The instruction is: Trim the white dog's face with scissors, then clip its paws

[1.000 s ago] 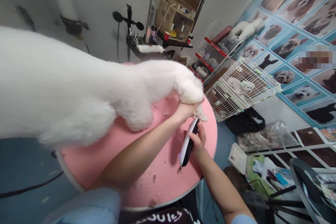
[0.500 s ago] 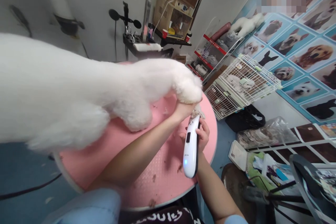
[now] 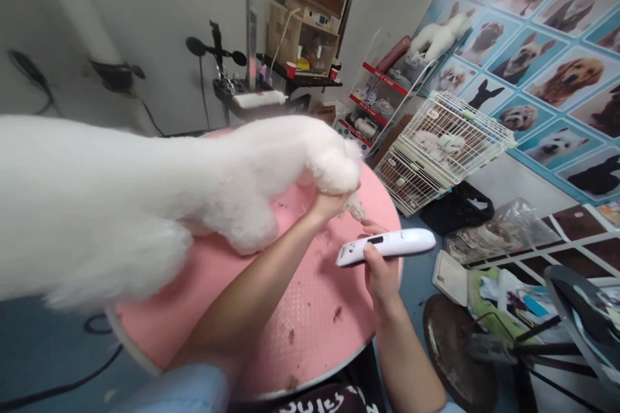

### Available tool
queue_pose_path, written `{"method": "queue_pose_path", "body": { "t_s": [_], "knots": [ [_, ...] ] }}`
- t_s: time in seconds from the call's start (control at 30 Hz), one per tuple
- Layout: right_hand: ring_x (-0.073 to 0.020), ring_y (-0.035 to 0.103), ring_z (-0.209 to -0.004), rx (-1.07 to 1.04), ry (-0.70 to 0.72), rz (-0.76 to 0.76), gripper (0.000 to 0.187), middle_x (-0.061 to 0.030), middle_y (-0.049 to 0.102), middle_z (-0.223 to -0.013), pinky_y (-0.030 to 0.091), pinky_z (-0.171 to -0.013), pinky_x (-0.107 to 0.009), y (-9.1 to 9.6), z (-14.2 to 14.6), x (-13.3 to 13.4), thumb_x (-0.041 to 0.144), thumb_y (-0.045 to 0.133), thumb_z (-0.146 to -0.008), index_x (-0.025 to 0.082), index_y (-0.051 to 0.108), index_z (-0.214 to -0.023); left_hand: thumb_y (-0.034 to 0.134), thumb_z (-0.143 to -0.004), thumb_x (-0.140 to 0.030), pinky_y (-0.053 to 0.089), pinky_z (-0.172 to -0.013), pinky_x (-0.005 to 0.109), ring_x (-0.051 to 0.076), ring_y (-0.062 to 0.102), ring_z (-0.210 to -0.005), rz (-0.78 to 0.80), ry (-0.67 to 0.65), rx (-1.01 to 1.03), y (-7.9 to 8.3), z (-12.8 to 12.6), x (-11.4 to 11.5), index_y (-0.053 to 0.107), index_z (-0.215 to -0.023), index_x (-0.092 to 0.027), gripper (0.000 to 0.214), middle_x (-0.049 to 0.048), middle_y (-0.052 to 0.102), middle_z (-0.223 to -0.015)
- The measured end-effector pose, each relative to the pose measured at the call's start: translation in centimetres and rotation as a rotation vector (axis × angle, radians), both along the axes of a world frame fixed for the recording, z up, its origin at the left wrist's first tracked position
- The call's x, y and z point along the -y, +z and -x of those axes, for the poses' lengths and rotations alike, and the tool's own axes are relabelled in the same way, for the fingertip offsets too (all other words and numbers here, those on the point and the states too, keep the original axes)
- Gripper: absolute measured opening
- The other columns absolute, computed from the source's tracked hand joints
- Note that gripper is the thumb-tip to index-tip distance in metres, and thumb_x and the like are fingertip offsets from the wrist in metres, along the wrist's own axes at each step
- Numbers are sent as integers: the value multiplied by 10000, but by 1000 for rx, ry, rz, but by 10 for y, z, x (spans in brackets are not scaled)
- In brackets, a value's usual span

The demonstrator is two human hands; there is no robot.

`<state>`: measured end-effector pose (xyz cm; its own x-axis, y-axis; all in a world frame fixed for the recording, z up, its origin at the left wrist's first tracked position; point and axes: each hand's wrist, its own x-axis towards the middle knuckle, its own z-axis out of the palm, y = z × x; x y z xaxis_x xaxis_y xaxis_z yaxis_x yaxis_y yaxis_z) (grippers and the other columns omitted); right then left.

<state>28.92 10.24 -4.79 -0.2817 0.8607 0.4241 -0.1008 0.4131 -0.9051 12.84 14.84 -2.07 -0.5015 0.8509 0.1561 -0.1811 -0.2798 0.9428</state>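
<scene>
A fluffy white dog (image 3: 145, 193) stands on a round pink grooming table (image 3: 300, 329), filling the left half of the view. My left hand (image 3: 325, 205) reaches under the dog and grips its paw (image 3: 356, 210) near the table's far edge. My right hand (image 3: 380, 264) is closed round a white electric clipper (image 3: 387, 245), held level just below and right of the paw, its head pointing left. Small clumps of cut fur lie on the pink surface.
A white wire cage (image 3: 443, 151) stands tilted beyond the table on the right. A red shelf rack (image 3: 382, 100) and a cardboard box shelf (image 3: 305, 39) stand at the back. Bags, a tray and clutter (image 3: 489, 271) cover the floor on the right; a black cable (image 3: 58, 387) lies at left.
My right hand has drawn the clipper back from the paw and turned it from upright to level. My left hand keeps its hold on the paw.
</scene>
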Motion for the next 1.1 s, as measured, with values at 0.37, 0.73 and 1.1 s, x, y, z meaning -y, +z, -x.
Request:
{"method": "queue_pose_path", "body": {
  "t_s": [0.37, 0.73, 1.1],
  "knots": [
    [-171, 651, -583, -138, 128, 257, 459, 25, 674, -652, 567, -578, -321, 21, 44, -16, 565, 862, -576, 220, 652, -794, 801, -696, -386, 519, -955, 356, 246, 672, -995, 105, -627, -184, 22, 45, 42, 785, -851, -190, 251, 81, 752, -946],
    [-143, 713, -788, -421, -209, 113, 522, -55, 655, -1317, 599, -674, -294, 10, 10, 7, 477, 805, -732, 300, 501, -1118, 831, -613, -305, 541, -852, 355, 192, 640, -827, 44, -529, 203, 14, 18, 24, 727, -740, -133, 237, 67, 708, -816],
    [-248, 682, -1123, -250, -83, -135, 421, -55, 653, -1296, 595, -892, -445, 23, 6, -6, 406, 770, -784, 296, 504, -1092, 814, -614, -272, 523, -828, 364, 187, 632, -825, 107, -502, 129, 13, 15, 25, 724, -742, -122, 216, 59, 704, -792]
  ]
}}
